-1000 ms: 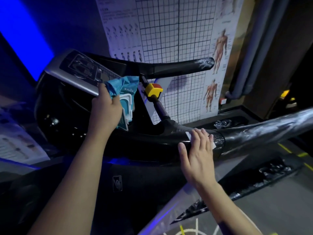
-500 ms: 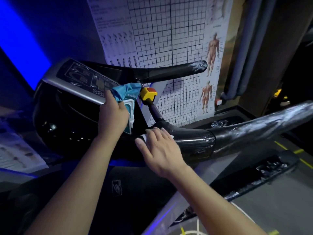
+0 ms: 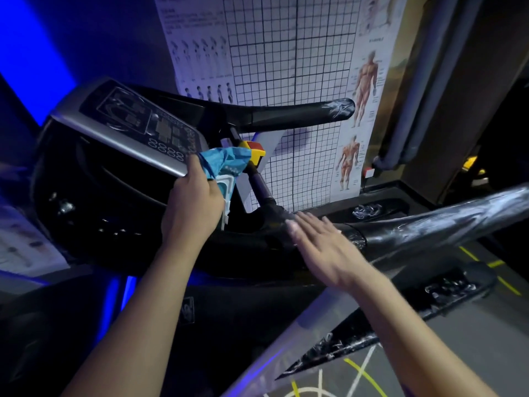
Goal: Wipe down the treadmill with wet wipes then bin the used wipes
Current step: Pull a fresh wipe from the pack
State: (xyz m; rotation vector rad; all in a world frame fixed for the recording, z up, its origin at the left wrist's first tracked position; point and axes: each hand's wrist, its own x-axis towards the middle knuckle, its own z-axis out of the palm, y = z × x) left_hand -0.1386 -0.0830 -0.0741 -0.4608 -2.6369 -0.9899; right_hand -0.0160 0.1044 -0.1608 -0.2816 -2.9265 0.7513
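Gripping the blue wet-wipe pack (image 3: 226, 164), the left hand (image 3: 194, 204) has its fingers curled round the crumpled wrapper and holds it up against the lower right corner of the treadmill (image 3: 86, 196) console (image 3: 128, 124). I can see pale print on the pack, but on my feed it is too small to read.

The right hand (image 3: 323, 247) is spread flat, fingers straight and close together, laid over the near handrail (image 3: 429, 224) where it meets the upright stem. It is motion-blurred, and I cannot tell whether a wipe lies under the palm. That rail is black with shiny, wrinkled streaks along it.

On the console I make out a silver frame round a dark panel, a track-shaped outline, pale squares and a row of oval keys along the lower edge; none of the lettering is legible. Just beside the pack, a yellow block with a red cap (image 3: 254, 151) sits on the stem. The far handrail (image 3: 286, 114) reaches right above it, glossy at its tip. A small logo (image 3: 187, 310) marks the dark column below, unreadable.

Behind the machine hangs a white grid poster (image 3: 286, 53) with muscle figures down its right edge and rows of small figures at its left; the captions are too fine for me. Blue light (image 3: 28, 53) glows at left, and the grey floor (image 3: 486, 310) at lower right carries yellow lines.
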